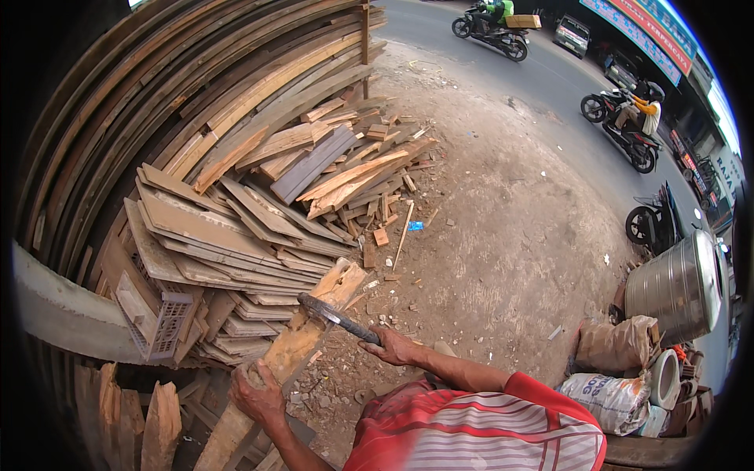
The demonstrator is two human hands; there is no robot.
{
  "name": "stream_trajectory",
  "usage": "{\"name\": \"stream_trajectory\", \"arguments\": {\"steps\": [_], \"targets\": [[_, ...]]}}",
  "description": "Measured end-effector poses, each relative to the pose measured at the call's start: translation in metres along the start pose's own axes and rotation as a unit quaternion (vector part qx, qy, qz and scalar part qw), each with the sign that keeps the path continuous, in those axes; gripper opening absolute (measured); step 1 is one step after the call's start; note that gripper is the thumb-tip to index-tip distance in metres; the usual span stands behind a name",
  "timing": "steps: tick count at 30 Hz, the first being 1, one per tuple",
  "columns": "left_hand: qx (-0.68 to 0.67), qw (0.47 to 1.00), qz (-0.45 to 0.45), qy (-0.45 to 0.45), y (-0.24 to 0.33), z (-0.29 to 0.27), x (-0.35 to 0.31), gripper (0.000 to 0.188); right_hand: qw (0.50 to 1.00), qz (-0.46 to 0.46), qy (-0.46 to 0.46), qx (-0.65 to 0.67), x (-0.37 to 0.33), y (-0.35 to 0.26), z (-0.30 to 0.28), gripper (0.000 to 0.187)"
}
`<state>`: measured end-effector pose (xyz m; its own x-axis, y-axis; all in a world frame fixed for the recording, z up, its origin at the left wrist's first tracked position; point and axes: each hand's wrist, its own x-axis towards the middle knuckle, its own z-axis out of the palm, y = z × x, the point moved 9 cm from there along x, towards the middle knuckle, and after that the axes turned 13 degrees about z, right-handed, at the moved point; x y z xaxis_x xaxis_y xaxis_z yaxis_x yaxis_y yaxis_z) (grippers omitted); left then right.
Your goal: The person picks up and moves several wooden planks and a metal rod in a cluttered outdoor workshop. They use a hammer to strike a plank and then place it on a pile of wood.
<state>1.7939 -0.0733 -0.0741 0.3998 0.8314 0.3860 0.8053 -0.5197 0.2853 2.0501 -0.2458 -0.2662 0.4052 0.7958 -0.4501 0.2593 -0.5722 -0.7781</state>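
A long, worn plank (292,345) runs from the lower left toward the stacked boards, its far end split and ragged. My left hand (258,391) is closed on the plank's near part, with its fingers over the top and edge. In my right hand (393,346) is a hammer (336,317) with a dark grip. The hammer's dark head lies over the plank near the broken end; whether it touches the wood I cannot tell. My right forearm comes in from the right, past my red striped shirt.
Stacked flat boards (200,235) and a heap of scrap wood (338,169) lie beyond the plank. A plastic crate (165,318) stands at left. To the right are a metal drum (674,286) and filled sacks (609,400). Two motorbikes with riders are on the road (550,86).
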Motion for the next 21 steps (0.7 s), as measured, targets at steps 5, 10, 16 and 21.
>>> {"name": "stream_trajectory", "arguments": {"steps": [5,10,16,21], "targets": [[0.016,0.999,0.012,0.025,0.0047,-0.0044,-0.0002,0.043,1.000,-0.003,-0.007,0.002,0.0017,0.0015,0.0021,0.057],[0.013,1.000,0.009,0.023,0.0041,-0.0035,-0.0002,0.044,1.000,-0.007,0.001,0.000,0.0022,0.0032,0.0025,0.056],[0.002,1.000,-0.012,-0.011,0.0038,-0.0024,0.0013,0.050,1.000,-0.011,-0.002,0.009,0.0030,0.0046,0.0033,0.053],[0.003,1.000,-0.015,-0.015,-0.0010,0.0006,-0.0003,0.053,1.000,-0.005,-0.011,0.006,0.0024,0.0008,0.0031,0.053]]}}
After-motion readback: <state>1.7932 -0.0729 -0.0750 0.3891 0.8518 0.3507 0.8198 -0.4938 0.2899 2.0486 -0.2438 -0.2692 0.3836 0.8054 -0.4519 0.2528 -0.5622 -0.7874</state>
